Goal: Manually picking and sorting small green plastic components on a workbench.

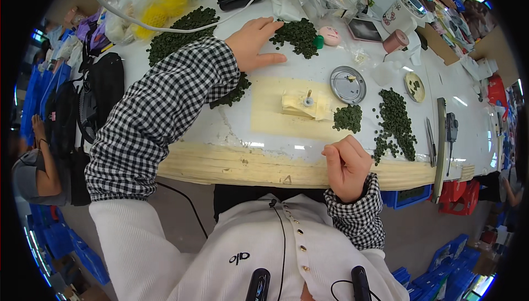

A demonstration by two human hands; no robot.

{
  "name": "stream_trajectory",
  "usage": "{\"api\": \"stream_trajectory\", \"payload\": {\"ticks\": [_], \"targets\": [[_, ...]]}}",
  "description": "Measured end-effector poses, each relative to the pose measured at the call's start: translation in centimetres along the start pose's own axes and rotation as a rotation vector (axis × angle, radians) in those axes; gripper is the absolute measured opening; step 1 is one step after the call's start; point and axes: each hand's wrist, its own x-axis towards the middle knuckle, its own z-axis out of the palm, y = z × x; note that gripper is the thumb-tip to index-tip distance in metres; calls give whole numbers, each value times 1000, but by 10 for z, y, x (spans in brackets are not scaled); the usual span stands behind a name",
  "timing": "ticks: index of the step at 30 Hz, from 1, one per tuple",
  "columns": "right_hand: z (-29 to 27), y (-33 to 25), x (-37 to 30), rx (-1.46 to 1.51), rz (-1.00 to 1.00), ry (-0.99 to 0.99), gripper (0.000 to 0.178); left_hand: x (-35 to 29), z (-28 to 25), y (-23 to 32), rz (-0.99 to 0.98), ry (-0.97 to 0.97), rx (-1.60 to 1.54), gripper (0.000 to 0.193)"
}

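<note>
My left hand [254,42] lies flat on the white table, fingers spread, touching a heap of small dark green beads [299,35]. A bigger heap of the same beads [173,36] spreads behind my checked left sleeve. My right hand [346,164] is curled loosely at the table's front edge, and I cannot see anything in it. Just ahead of it lie a small bead pile [348,117] and a long scattered pile [397,122]. A pale block with an upright pin [306,102] stands on a yellowish mat [270,119] in the middle.
A round metal lid [347,84], a small round dish [414,86], tweezers [430,141] and a long dark tool [441,147] lie to the right. Bags, boxes, a cable and cups crowd the table's back. Another person sits at the left [38,169]. Blue crates stand on the floor.
</note>
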Motion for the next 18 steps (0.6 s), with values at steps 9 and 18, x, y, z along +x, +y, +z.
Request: {"api": "stream_trajectory", "payload": {"ticks": [9, 18], "targets": [[-2, -1, 2, 30, 16, -12, 14, 55, 13, -10, 69, -20, 320, 68], [-2, 0, 3, 47, 14, -18, 15, 53, 13, -1, 38, -80, 410, 63]]}}
